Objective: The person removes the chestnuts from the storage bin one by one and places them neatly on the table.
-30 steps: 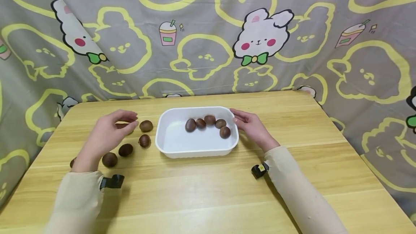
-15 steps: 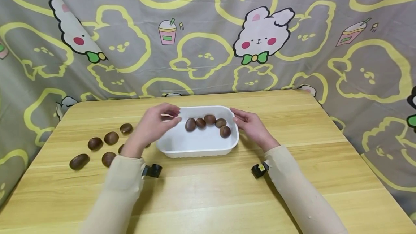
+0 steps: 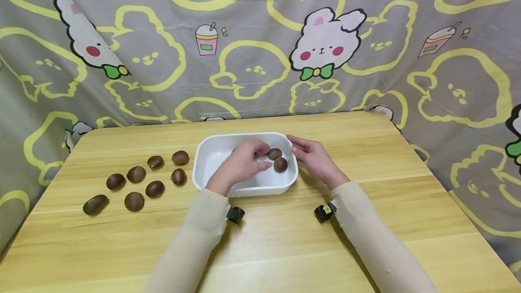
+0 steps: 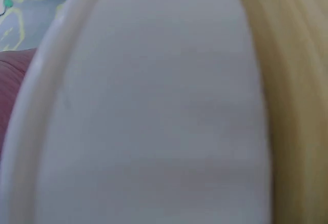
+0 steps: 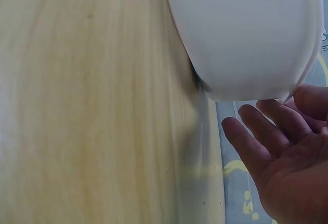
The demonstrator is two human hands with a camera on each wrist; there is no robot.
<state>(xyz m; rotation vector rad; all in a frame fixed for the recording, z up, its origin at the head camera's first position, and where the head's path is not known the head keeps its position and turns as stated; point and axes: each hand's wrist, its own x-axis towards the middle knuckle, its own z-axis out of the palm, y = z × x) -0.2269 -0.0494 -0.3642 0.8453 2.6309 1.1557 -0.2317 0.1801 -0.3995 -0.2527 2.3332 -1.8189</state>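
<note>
A white plastic tray (image 3: pixel 238 190) with rounded corners stands on the table. My left hand (image 3: pixel 240 164) reaches over it, thumb and fingers apart, fingertips among the brown chestnuts (image 3: pixel 280 164) inside. This hand hides part of the group; two chestnuts show fully to its right. At the tray's right end my right hand (image 3: pixel 315 159) touches the wall, with its thumb at the rim. In the right wrist view the fingers (image 5: pixel 256 137) extend loosely at the tray's end. The left wrist view is filled mostly by the tray's outer side (image 4: pixel 154 101).
Several more chestnuts (image 3: pixel 136 174) lie in two loose rows on the wooden table (image 3: pixel 277 243), left of the tray. A patterned grey curtain (image 3: pixel 252 26) hangs behind the table's far edge. Both wrists carry a small black camera (image 3: pixel 323 213).
My left hand has moved right, from the chestnuts on the table, across the tray's left end, to those inside the tray. The right hand has stayed at the tray's end.
</note>
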